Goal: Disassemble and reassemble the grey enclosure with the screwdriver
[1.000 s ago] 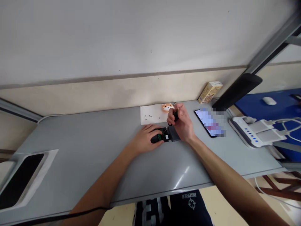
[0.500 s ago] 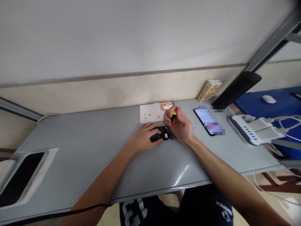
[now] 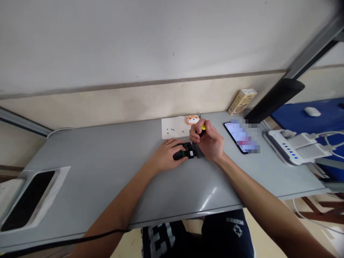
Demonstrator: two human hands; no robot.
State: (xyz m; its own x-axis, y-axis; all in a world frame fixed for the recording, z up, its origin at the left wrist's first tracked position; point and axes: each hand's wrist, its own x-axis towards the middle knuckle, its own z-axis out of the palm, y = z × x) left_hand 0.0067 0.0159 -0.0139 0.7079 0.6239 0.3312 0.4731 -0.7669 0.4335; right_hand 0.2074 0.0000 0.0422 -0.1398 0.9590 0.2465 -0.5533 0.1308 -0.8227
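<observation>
On the grey desk, my left hand (image 3: 170, 156) is closed around a black opened electronic device (image 3: 191, 154), its thumb and fingers on either side. A small white label and a bit of green circuit board show on the device. My right hand (image 3: 209, 141) is wrapped around a screwdriver (image 3: 202, 132) with a black handle and yellow end cap, held over the device's right part. The screwdriver's tip is hard to make out. Just behind the hands lies a sheet of white paper (image 3: 174, 133) with several tiny dark screws (image 3: 172, 129) on it.
An orange-and-white animal-face case (image 3: 192, 119) rests at the paper's back right. To the right are a phone (image 3: 236, 138), a small carton (image 3: 242, 101), a black cylinder (image 3: 274, 100) and a white power strip (image 3: 279, 147) with plugs. A dark tablet-like object (image 3: 29, 200) lies far left.
The whole view has shifted slightly, so things appear a little further right. Both hands keep their grips, and the screwdriver stays over the device.
</observation>
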